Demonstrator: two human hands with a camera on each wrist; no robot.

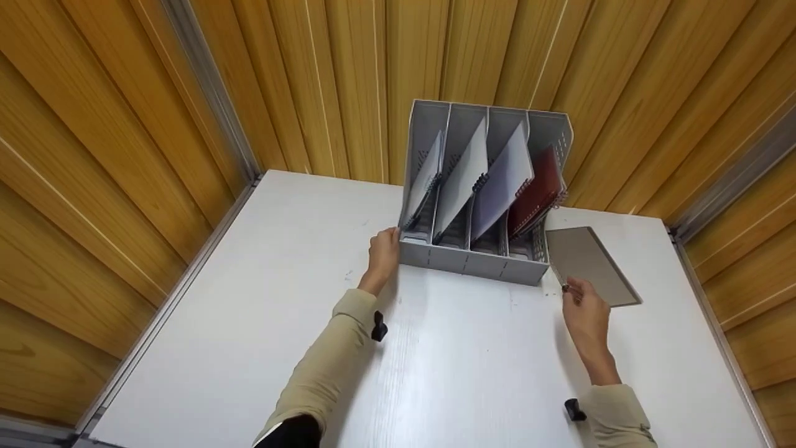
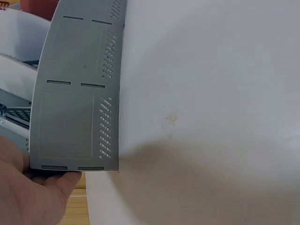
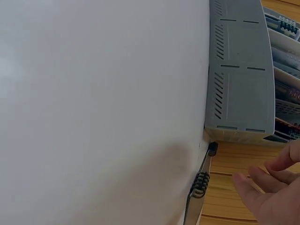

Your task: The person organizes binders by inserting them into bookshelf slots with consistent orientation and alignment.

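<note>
A grey file organizer [image 1: 474, 261] with upright compartments stands on the white table. At its front left corner my left hand [image 1: 384, 254] grips the side, with fingers and thumb [image 2: 65, 180] around the edge in the left wrist view. Spiral notebooks lean in the compartments: a pale one [image 1: 425, 180], a white one [image 1: 461, 183], a lavender one [image 1: 502, 186] and a dark red one [image 1: 538, 190]. To the organizer's right lies a grey-brown notebook [image 1: 591, 261] with black coils [image 3: 200, 185]. My right hand [image 1: 586, 311] hovers by its near-left edge, fingers loosely bent and holding nothing.
Wood-patterned panels [image 1: 410, 50] rise close behind the organizer and along both sides. Metal rails [image 1: 214, 87] run up the corners and beside the table [image 1: 261, 298]. The notebook lies between the organizer and the table's right edge.
</note>
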